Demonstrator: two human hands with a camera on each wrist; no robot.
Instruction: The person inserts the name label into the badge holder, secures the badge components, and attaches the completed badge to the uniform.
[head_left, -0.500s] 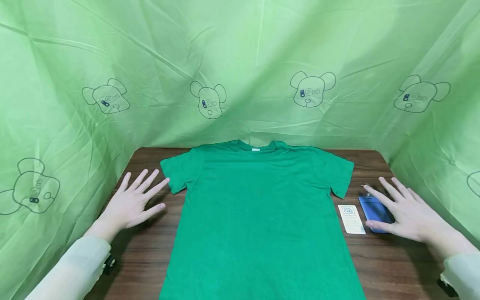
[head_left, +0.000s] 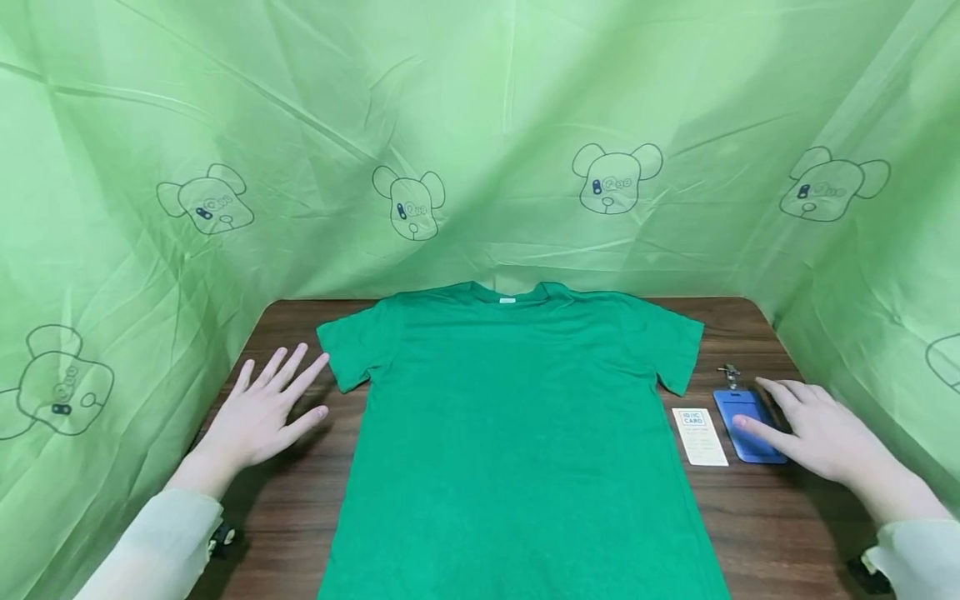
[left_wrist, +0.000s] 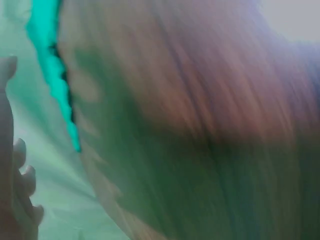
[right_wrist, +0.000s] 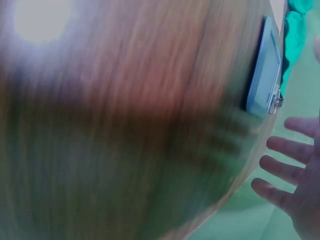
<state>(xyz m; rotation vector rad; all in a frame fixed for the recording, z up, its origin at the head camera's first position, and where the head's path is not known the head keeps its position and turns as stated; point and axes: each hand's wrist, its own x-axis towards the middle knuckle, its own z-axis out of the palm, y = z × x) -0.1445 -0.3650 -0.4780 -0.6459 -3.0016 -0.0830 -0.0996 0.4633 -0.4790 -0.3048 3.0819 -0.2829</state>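
Note:
A green T-shirt [head_left: 517,433] lies flat, front up, on the dark wooden table [head_left: 757,525], collar toward the far edge. My left hand [head_left: 262,408] rests open with spread fingers on the table, just left of the shirt's left sleeve. My right hand [head_left: 813,429] lies open to the right of the shirt, its thumb over a blue card holder [head_left: 742,421]. A white ID card [head_left: 699,437] sits between the holder and the shirt. The wrist views are blurred; the right wrist view shows the card holder [right_wrist: 265,75] and fingers [right_wrist: 287,172].
Green sheeting printed with bear heads [head_left: 408,202] walls the table on the left, back and right. A small metal clip [head_left: 727,372] lies beyond the card holder. Bare table wood shows on both sides of the shirt.
My right hand has drawn back toward me and to the right, uncovering most of the blue card holder and its clip. The left hand has hardly moved.

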